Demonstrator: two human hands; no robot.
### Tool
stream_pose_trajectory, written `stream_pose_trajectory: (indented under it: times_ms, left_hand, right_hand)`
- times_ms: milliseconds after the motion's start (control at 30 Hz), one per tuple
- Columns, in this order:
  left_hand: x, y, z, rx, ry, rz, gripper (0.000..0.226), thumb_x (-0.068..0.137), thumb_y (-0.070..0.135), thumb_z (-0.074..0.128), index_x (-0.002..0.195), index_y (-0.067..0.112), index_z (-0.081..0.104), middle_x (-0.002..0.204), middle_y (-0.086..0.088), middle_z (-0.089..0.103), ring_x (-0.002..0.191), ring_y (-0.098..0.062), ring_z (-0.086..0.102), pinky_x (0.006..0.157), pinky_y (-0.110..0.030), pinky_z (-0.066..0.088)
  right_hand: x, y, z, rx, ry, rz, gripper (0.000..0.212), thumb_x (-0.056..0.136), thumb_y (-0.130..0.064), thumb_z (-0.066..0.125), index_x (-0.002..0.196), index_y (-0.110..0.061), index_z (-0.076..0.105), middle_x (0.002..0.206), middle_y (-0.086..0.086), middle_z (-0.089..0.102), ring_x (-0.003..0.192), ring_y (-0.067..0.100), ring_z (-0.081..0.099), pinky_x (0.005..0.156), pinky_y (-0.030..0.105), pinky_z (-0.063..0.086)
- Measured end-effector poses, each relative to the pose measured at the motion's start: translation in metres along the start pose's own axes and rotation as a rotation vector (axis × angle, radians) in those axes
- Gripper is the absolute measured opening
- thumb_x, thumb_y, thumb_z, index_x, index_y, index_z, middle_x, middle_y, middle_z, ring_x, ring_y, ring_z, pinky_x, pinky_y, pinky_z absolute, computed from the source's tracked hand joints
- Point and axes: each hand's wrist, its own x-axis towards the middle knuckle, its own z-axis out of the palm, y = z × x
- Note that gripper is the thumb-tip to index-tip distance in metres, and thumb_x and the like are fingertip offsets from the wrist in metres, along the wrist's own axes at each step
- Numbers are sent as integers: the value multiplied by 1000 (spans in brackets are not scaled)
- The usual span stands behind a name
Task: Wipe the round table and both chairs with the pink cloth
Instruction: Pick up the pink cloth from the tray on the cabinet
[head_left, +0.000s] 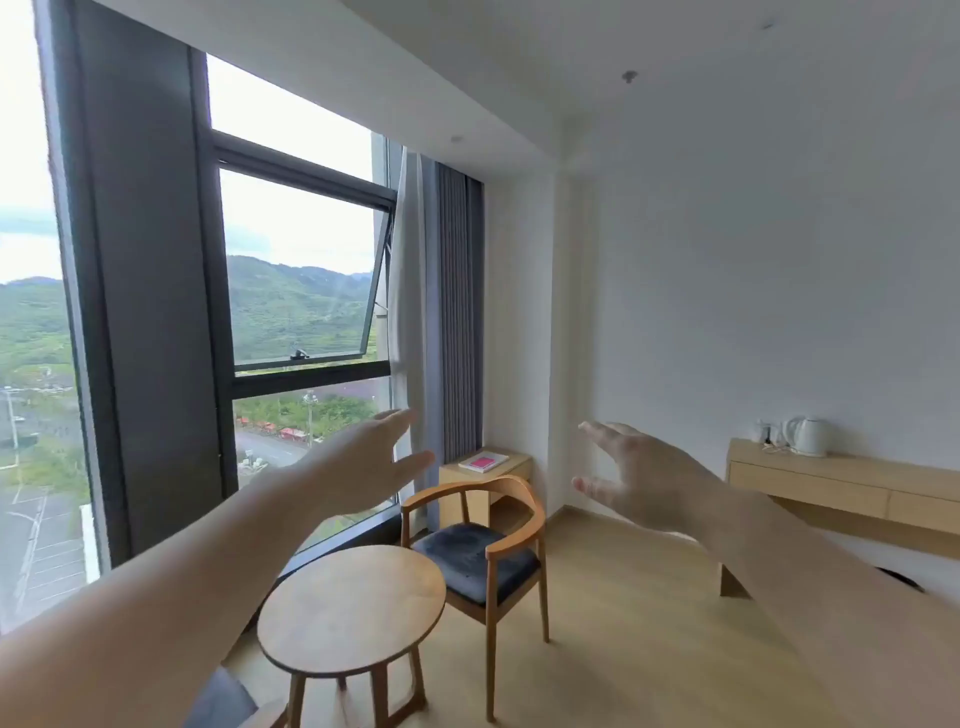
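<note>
Both arms reach forward into the room at about chest height. The left hand (371, 462) is spread in the air in front of the window, fingers straight and thumb apart, and it has hold of nothing. The right hand (636, 475) is likewise spread, palm turned inward toward the left, fingers straight, holding nothing; it hangs in the air before the white wall.

Below and between the arms stands the round table (350, 613), a pale wooden top on slanting legs, close to the window wall. Just beyond its far right edge stands a wooden chair (480, 551) with curved armrests and a dark blue cushion, its seat turned toward the table. At the bottom left edge of the view, under the left forearm, a second chair (223, 699) shows only a corner of grey-blue cushion and a bit of wood.

The pink cloth (483, 462) appears to lie folded on a white sheet on top of a small cabinet (457, 475) in the far corner, behind the chair and beside the grey curtain (460, 312)

A white kettle (808, 436) stands on the wall-mounted desk (831, 483) at the right
</note>
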Motion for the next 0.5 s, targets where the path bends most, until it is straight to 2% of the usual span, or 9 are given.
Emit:
stream_pose_trajectory:
  times_ms: [133, 300, 367, 500]
  left_hand:
    - [3, 30, 28, -4, -24, -8, 68, 93, 53, 48, 150, 24, 25, 152, 0, 35, 122, -21, 52, 96, -30, 40]
    - [4, 71, 80, -94, -34, -24, 66, 92, 52, 49, 148, 24, 29, 149, 0, 40, 129, -19, 45, 95, -29, 39]
    - [4, 84, 101, -116, -41, -32, 65, 92, 52, 49, 147, 25, 29, 147, -1, 42, 127, -19, 47, 89, -25, 39]
    - [4, 98, 136, -151, -85, -39, 63, 92, 50, 50, 147, 25, 30, 146, -1, 43, 127, -19, 46, 87, -22, 37]
  right_hand:
    - [-19, 44, 0, 3, -29, 40, 72, 94, -48, 52, 153, -25, 17, 158, -4, 24, 143, 16, 27, 113, 33, 30]
    - [-42, 113, 16, 3, -72, 82, 72, 93, -54, 50, 152, -28, 18, 158, -5, 23, 143, 14, 25, 112, 33, 29]
    - [-49, 136, 26, -5, -105, 95, 72, 93, -55, 49, 152, -29, 17, 158, -6, 22, 143, 13, 25, 111, 32, 28]
    - [-54, 162, 45, 18, -146, 113, 72, 93, -53, 50, 152, -27, 19, 158, -5, 23, 143, 15, 26, 112, 35, 31]
